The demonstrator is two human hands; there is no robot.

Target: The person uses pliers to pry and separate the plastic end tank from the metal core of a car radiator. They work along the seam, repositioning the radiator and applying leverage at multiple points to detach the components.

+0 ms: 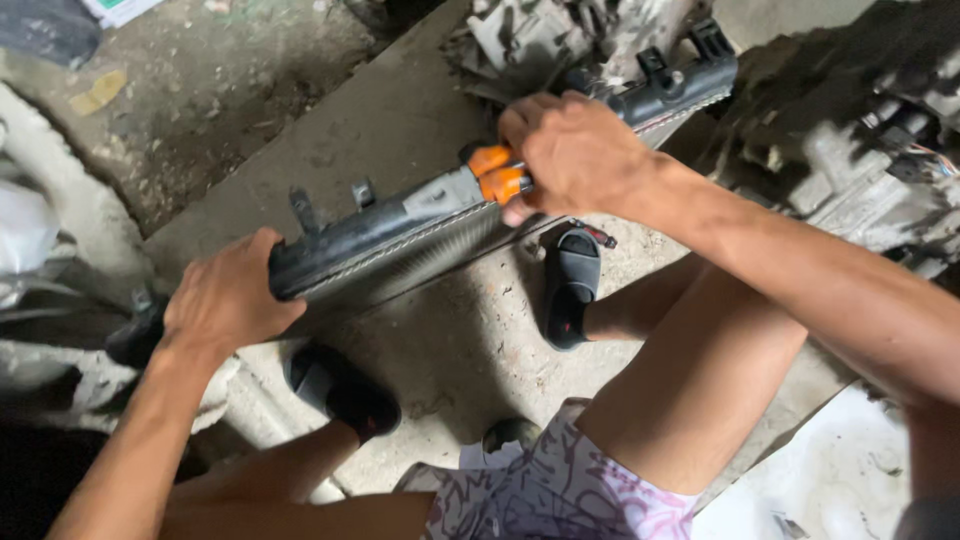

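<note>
White-green printed paper packet (118, 8) at top-left edge, on ground.

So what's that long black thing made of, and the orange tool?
The long black part looks like matte moulded plastic on top: dull, with moulded tabs. Below it runs a strip of fine grey ribs, probably thin metal. The left hand grips one end. The tool in the right hand has glossy orange handles, likely plastic or rubber; its working end is hidden.
</note>
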